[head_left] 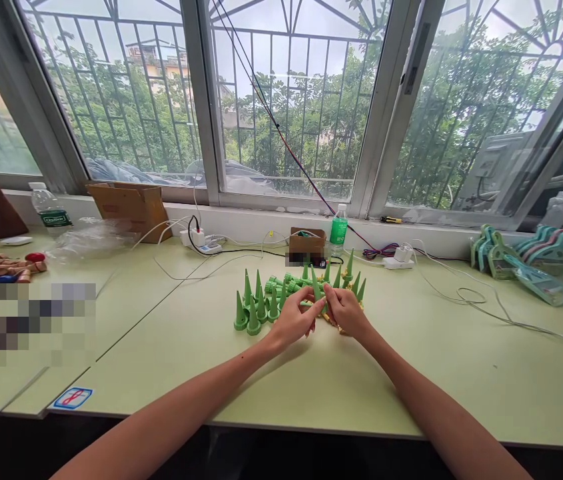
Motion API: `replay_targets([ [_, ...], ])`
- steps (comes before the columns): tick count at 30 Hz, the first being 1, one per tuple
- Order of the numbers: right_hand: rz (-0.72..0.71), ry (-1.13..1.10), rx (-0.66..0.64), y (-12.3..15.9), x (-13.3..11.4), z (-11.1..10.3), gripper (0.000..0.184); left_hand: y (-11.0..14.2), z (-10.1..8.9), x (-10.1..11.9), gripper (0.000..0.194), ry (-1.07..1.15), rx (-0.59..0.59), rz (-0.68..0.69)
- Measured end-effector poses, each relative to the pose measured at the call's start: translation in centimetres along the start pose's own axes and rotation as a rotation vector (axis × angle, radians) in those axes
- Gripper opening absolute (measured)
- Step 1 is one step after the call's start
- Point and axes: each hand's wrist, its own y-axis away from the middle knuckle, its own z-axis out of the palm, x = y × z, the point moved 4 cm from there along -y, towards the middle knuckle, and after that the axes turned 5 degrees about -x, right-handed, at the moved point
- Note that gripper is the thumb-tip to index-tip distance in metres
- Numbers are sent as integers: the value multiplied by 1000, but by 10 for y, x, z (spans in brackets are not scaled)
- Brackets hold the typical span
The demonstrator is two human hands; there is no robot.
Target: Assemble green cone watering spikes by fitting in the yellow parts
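At the table's [411, 373] middle, your left hand [295, 319] and right hand [345, 311] meet, together pinching one green cone [317, 293] beside the standing cones [254, 308].

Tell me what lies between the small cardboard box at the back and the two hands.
In the head view, a cluster of green cones, some upright and some lying flat, fills the table between the small cardboard box and the left hand and right hand.

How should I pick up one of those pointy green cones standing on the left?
Probably best from above: the green cone stands upright on its wide base, tip up, at the left edge of the cluster. Pinch the narrow upper part with your fingertips and come in from the open left side, where no neighbouring cones crowd it.
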Motion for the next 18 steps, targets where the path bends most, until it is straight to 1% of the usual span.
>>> replay_targets([
  [3,10,29,11,-1,2,-1,63,-1,0,-2,29,-91,20,30],
  [6,12,45,16,-2,5,-1,63,-2,-1,-5,23,-180,70,85],
  [10,5,58,34,-3,4,0,64,-3,-2,-8,17,-273,100,149],
  [14,18,51,89,-3,5,0,62,-2,-1,-6,20,-310,141,157],
  [18,43,-17,117,-2,11,-1,59,-1,-1,-3,28,-290,175,121],
])
